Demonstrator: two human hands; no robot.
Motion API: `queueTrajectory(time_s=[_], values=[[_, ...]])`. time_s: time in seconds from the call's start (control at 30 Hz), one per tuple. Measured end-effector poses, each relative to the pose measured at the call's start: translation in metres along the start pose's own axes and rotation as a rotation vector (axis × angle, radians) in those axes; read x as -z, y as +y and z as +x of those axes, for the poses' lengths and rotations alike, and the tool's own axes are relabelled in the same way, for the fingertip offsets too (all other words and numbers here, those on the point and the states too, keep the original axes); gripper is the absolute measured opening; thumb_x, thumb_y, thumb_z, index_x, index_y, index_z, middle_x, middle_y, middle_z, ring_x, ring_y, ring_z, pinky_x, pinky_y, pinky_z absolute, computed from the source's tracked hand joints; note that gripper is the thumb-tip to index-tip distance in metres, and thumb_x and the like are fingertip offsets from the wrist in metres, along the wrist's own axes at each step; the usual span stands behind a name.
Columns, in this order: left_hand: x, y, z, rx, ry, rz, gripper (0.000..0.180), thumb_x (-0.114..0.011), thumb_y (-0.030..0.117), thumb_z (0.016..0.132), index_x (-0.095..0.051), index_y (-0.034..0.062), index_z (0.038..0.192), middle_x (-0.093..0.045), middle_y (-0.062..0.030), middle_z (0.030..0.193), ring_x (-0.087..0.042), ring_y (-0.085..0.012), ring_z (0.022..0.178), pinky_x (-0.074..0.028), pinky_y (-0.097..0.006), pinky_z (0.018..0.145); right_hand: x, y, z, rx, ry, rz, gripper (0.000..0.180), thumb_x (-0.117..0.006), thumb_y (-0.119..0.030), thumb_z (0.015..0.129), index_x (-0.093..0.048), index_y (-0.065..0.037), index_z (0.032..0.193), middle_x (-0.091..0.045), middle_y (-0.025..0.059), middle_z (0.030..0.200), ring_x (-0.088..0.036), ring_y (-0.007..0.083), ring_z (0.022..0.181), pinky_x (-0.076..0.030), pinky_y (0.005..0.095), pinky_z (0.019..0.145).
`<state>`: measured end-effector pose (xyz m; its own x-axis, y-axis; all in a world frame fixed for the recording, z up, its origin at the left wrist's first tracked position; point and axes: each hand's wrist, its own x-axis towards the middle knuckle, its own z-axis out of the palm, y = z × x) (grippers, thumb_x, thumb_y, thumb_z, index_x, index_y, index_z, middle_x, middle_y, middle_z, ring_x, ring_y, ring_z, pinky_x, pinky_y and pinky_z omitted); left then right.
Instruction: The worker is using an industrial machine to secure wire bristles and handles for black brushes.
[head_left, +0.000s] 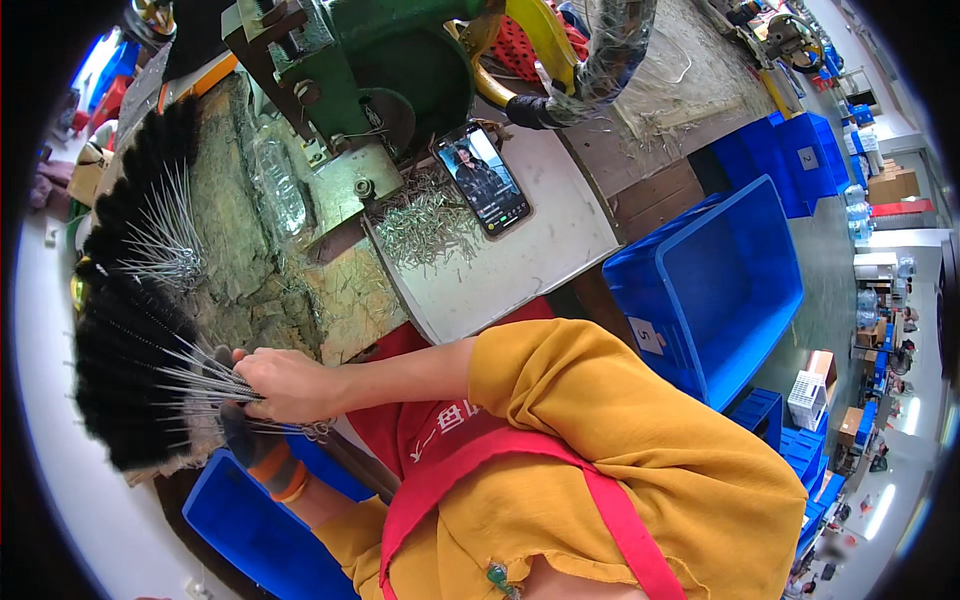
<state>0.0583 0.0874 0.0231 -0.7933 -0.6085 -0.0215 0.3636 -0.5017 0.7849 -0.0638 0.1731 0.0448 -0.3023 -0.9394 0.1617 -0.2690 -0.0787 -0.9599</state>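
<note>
From afar I judge the brushes (pixel 130 385), below-left of the machine (pixel 345 70), light and soft-bristled, best gripped by their stiff, slick stems (pixel 190 383), where left hand (pixel 250 440) and right hand (pixel 293 383) are closed.

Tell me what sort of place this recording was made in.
Probably a factory workshop: there is a heavy green machine, a heap of metal scraps near it, and large blue bins standing around the work area.
</note>
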Motion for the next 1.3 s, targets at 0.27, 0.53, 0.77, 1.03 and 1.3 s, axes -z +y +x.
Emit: queueTrajectory(time_s=[0.27,0.53,0.77,1.03,1.3], values=[[0.027,0.006,-0.038,-0.154,0.339,0.272,0.033,-0.051,0.012,0.087,-0.049,-0.0058,0.116,-0.056,-0.0127,0.109,-0.055,-0.0205,0.096,-0.044,-0.031,0.086,0.011,0.011,0.012,-0.048,-0.214,0.299,0.038,-0.068,-0.026,0.066,-0.057,0.001,0.090,-0.061,0.0228,0.084,-0.059,0.0358,0.087,-0.045,0.0425,0.073],[0.041,-0.005,-0.041,-0.111,0.313,0.200,0.026,-0.049,0.013,0.089,-0.053,-0.0037,0.108,-0.058,-0.0110,0.103,-0.055,-0.0180,0.093,-0.043,-0.030,0.084,0.004,0.007,0.010,0.058,-0.059,-0.095,0.032,-0.067,-0.020,0.065,-0.052,0.004,0.078,-0.060,0.0220,0.073,-0.059,0.0384,0.076,-0.047,0.0435,0.065],[0.051,-0.022,-0.032,-0.062,0.214,-0.006,0.021,-0.049,0.013,0.090,-0.056,-0.0034,0.102,-0.059,-0.0088,0.099,-0.055,-0.0167,0.089,-0.043,-0.029,0.081,-0.003,0.007,0.006,0.134,0.033,-0.364,0.021,-0.061,-0.011,0.066,-0.049,0.002,0.077,-0.059,0.0218,0.067,-0.060,0.0368,0.066,-0.047,0.0460,0.059],[0.029,-0.016,-0.029,-0.062,0.400,0.051,0.019,-0.048,0.013,0.090,-0.056,-0.0006,0.102,-0.056,-0.0051,0.086,-0.050,-0.0142,0.073,-0.043,-0.026,0.074,0.004,0.022,0.020,0.013,-0.032,-0.091,0.026,-0.062,-0.015,0.070,-0.048,0.002,0.084,-0.059,0.0191,0.068,-0.060,0.0341,0.062,-0.046,0.0427,0.055],[0.071,-0.010,-0.046,-0.058,0.023,-0.018,0.021,-0.049,0.011,0.090,-0.053,-0.0002,0.107,-0.053,-0.0056,0.076,-0.047,-0.0122,0.065,-0.042,-0.024,0.062,0.023,0.030,0.024,-0.337,-0.315,0.207,0.024,-0.059,-0.019,0.075,-0.055,0.004,0.080,-0.058,0.0202,0.066,-0.060,0.0336,0.066,-0.046,0.0401,0.064]])
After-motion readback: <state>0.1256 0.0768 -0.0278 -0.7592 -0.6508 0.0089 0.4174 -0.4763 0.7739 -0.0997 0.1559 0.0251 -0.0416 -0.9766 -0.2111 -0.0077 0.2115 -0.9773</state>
